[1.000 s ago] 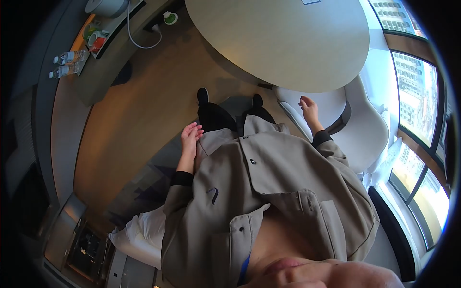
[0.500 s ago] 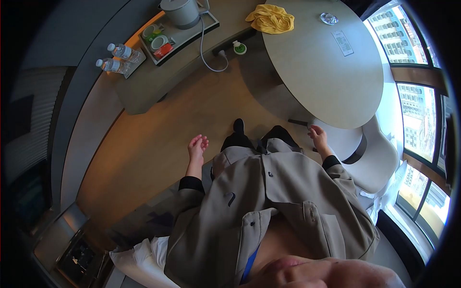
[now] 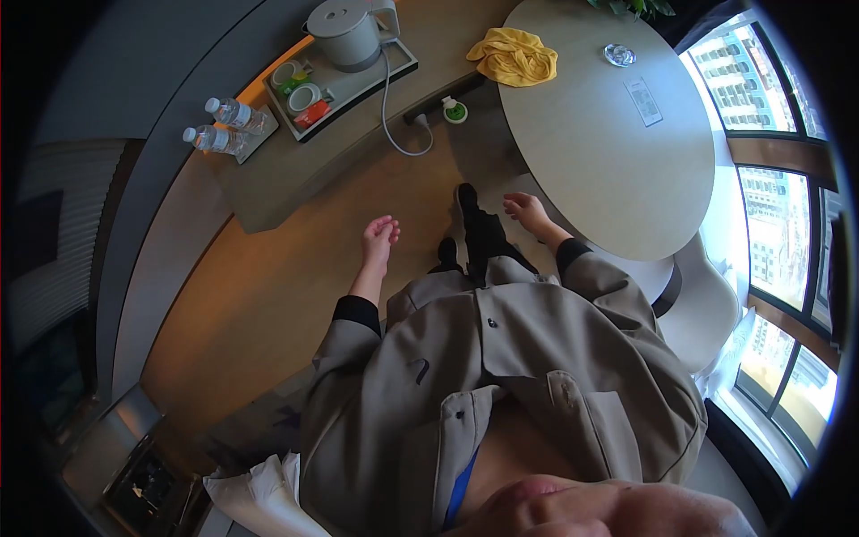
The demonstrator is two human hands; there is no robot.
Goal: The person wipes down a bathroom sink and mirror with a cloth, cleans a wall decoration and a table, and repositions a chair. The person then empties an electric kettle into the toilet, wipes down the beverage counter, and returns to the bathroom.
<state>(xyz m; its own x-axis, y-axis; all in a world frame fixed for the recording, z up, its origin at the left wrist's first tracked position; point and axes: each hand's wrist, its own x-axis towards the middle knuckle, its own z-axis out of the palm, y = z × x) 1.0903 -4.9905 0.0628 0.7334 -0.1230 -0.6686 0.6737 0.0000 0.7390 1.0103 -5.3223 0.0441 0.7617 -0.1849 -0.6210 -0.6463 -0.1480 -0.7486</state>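
My left hand (image 3: 382,230) hangs in the air over the wooden floor with nothing in it. Its fingers are loosely bent and not closed into a fist. My right hand (image 3: 526,212) is also bare, fingers loosely stretched toward the left, near the edge of the round table (image 3: 617,161). Neither hand touches anything. On that table lie a crumpled yellow cloth (image 3: 514,58), a clear glass ashtray (image 3: 619,55) and a printed card (image 3: 642,101).
A counter (image 3: 268,183) at the upper left bears a tray (image 3: 358,94) with an electric kettle (image 3: 344,36) and cups (image 3: 304,96). Two water bottles (image 3: 234,114) stand beside it. A corded plug (image 3: 422,119) hangs below. A white chair (image 3: 702,313) stands by the windows at right.
My right hand has swung forward and left, from beside the chair to near the table edge. My left hand has risen slightly forward. One foot has stepped ahead, toward the table.
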